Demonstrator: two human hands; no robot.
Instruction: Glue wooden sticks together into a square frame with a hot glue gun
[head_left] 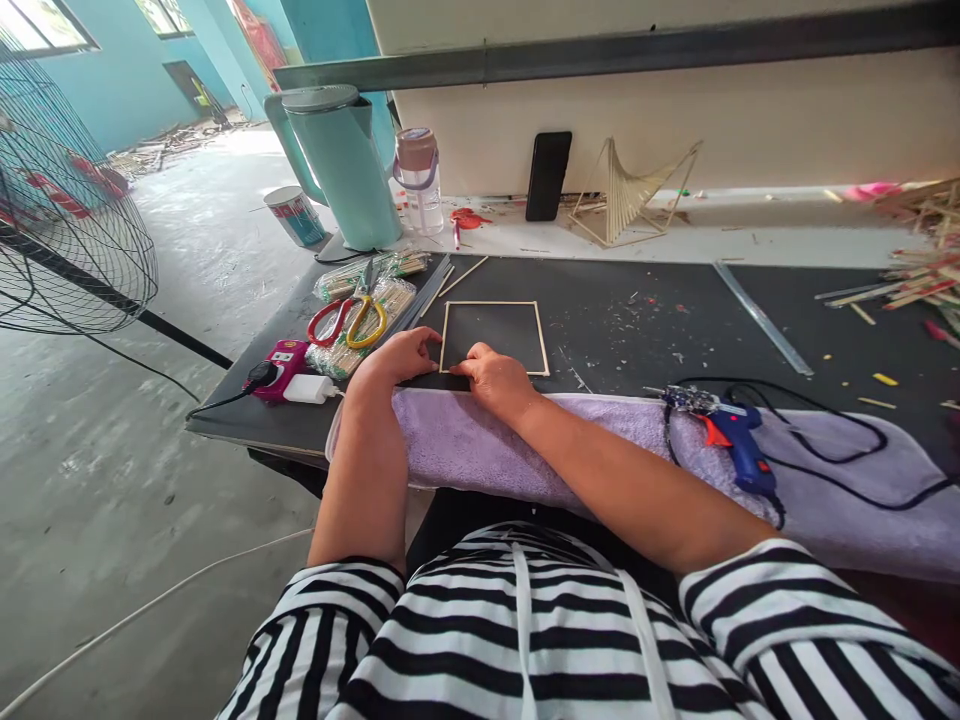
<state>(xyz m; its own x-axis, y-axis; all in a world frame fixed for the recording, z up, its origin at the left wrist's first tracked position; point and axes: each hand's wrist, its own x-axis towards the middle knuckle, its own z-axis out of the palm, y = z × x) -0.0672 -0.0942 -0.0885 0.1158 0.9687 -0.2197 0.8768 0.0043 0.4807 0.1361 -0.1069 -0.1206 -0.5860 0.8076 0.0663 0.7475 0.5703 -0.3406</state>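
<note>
Purple cloth (465,440) lines the near edge of a dark tabletop (637,330), perhaps as padding for the forearms. At its right, a blue glue gun (742,445) lies on the fabric, its cord looped behind — likely parked where the nozzle stays away from the hands.

Just beyond the cloth, left of centre in the frame, a square of thin sticks (493,302) lies flat. Both hands meet around its near left corner, probably so the light sticks cannot shift. The left forearm runs steeply up the frame, its wrist bent inward; the left hand (401,355) has its fingers curled, forefinger and thumb apart beside the corner — whether they grip is unclear. From lower right, the other forearm slants across, and the right hand (499,380) seems to pinch the near stick between thumb and forefinger, remaining fingers folded.

Scissors (367,322) rest on wrapped stick bundles (397,298) left of the square, seemingly within reach. Farther back, a phone (549,175) leans upright beside a twisted stick model (626,205).
</note>
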